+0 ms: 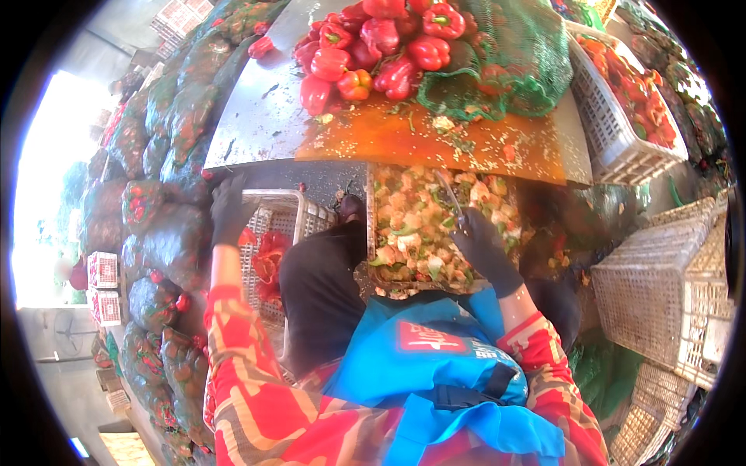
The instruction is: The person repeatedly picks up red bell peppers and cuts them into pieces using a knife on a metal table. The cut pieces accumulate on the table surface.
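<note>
My left hand point(229, 212), in a dark glove, is over the left rim of a white plastic crate point(303, 209). Its fingers are apart and nothing shows in them. Cut red bell pepper pieces point(269, 262) lie in that crate. My right hand point(481, 244), also gloved, grips a knife point(451, 192) whose blade points away from me. Beneath the blade, a tray point(370, 233) is full of pepper cores and seeds point(417, 215). Beyond both hands, whole red bell peppers point(379, 49) are heaped on a metal table point(250, 128).
A green mesh bag point(524, 52) lies beside the pepper heap. Seeds litter the orange-stained table edge point(431, 137). At right stand a crate of peppers point(626, 99) and stacked crates point(653, 285). Filled mesh sacks point(175, 239) are piled along the left.
</note>
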A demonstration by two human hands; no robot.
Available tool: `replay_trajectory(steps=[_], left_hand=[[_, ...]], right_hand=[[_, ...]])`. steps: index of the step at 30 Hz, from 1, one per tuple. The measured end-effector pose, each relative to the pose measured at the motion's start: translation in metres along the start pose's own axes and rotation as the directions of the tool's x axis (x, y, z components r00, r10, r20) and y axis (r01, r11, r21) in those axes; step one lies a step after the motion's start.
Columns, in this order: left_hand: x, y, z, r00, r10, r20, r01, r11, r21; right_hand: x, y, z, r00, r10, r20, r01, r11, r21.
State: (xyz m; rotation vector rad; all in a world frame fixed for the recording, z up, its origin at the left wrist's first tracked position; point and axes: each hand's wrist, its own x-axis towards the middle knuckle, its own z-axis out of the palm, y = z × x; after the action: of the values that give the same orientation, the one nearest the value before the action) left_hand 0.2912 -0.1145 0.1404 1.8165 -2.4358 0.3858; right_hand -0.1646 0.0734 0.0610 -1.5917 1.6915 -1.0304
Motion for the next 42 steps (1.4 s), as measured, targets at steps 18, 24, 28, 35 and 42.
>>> replay_trajectory(steps=[18, 24, 28, 35, 42], left_hand=[[0.205, 0.067, 0.120, 0.792, -0.574, 0.207, 0.287, 0.052, -0.956], [0.128, 0.079, 0.078, 0.956, -0.131, 0.261, 0.247, -0.114, -0.962], [0.058, 0.173, 0.057, 0.931, 0.201, 0.304, 0.344, -0.212, -0.915], [0.010, 0.289, 0.118, 0.833, 0.304, 0.462, 0.418, 0.200, -0.886], [-0.013, 0.332, 0.135, 0.898, -0.029, 0.439, 0.434, -0.101, -0.895]], right_hand=[[0.031, 0.002, 0.012, 0.990, 0.127, 0.060, -0.135, 0.977, 0.166], [0.016, 0.012, 0.004, 0.993, 0.116, 0.006, -0.115, 0.975, 0.191], [-0.001, 0.024, -0.003, 0.998, 0.027, -0.053, -0.025, 0.999, 0.042], [-0.036, 0.018, -0.004, 0.996, 0.083, 0.034, -0.070, 0.956, -0.285], [-0.031, 0.048, 0.023, 0.974, 0.180, 0.137, -0.111, 0.909, -0.401]])
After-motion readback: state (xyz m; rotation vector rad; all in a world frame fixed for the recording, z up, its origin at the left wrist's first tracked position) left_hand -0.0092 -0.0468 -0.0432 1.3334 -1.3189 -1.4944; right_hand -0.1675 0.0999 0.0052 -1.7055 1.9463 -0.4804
